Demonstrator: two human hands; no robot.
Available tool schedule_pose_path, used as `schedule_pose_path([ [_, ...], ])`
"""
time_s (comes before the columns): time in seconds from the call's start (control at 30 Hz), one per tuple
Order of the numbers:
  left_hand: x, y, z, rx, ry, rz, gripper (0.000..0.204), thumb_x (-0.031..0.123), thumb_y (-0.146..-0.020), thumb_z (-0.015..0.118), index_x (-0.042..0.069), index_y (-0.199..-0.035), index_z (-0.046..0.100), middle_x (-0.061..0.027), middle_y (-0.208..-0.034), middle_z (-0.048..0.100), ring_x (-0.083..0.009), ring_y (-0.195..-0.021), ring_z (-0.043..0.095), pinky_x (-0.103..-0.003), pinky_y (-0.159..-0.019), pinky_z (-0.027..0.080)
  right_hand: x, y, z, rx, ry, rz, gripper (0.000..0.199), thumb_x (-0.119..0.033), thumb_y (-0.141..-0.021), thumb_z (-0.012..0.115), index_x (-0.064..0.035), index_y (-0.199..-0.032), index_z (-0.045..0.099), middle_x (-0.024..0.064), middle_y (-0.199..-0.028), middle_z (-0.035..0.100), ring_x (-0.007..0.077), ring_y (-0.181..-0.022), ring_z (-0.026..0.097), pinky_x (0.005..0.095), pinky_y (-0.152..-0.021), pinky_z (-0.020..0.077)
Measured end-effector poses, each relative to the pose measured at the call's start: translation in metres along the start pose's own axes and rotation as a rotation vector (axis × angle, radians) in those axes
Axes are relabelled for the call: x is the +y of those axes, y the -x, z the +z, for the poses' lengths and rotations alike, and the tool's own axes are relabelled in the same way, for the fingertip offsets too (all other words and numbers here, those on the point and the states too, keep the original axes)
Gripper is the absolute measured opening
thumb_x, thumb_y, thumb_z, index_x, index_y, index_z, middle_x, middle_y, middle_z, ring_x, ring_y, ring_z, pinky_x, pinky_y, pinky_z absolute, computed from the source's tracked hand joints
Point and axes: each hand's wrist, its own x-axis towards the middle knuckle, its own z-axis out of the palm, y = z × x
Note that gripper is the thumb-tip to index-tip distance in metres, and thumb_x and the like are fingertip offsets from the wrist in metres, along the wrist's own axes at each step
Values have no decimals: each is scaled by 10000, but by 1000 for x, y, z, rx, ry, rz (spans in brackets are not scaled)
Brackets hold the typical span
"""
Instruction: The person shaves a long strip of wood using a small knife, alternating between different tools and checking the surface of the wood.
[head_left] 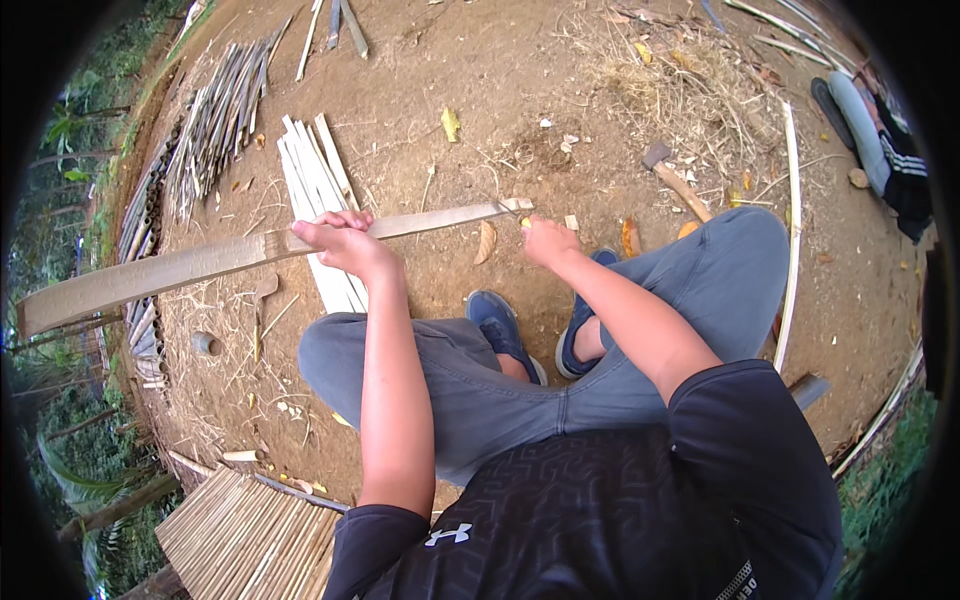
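Left hand (352,248) curls around one long strip (150,279); right hand (550,243), fisted, grips one tool (525,221).

The left forearm (396,400) reaches nearly straight ahead to the left hand (352,246), its fingers (350,218) curled, thumb (310,233) pointing left. The right forearm (635,310) slants forward and leftward, the right hand (551,243) closed fist-like.

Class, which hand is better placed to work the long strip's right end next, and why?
Probably the right hand: it holds a small tool close to that end of the strip, while the left hand holds the strip farther along.
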Motion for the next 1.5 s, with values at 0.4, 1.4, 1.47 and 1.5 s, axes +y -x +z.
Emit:
schedule_pose_path([
  [0.4, -4, -3, -10, 29, -29, -1, 582, 628, -1011, 289, 143, -692, 317, 2, -561, 350, -142, -523, 359, -329, -553, 372, -5, 4, 2, -27, 19, -47, 374, -353, -1002, 456, -47, -1161, 600, 205, -954, 716, 363, -860, 710, 496, -756, 556],
  [1.4, 0, 2, 6, 25, -14, 17, 584, 611, -1016, 272, 137, -679, 317, -11, -544, 342, -152, -516, 339, -331, -551, 359, 43, -15, 17, -15, 115, 84, 318, -342, -982, 492, -110, -1160, 616, 203, -970, 717, 370, -824, 711, 485, -718, 564],
  [1.47, 4, -6, -5, 33, -23, 22, 587, 613, -1016, 270, 135, -679, 316, -13, -546, 342, -154, -520, 341, -331, -552, 359, 1, -10, 7, 24, 60, -77, 315, -338, -980, 499, -98, -1128, 639, 181, -980, 724, 338, -877, 714, 464, -744, 566],
  [1.5, 3, -6, -10, 39, -23, 11, 589, 614, -1016, 268, 134, -679, 315, -14, -548, 342, -155, -522, 343, -330, -552, 359, -11, -5, 3, 41, 41, -149, 315, -336, -979, 503, -92, -1113, 651, 170, -986, 727, 322, -903, 716, 453, -757, 567],
])
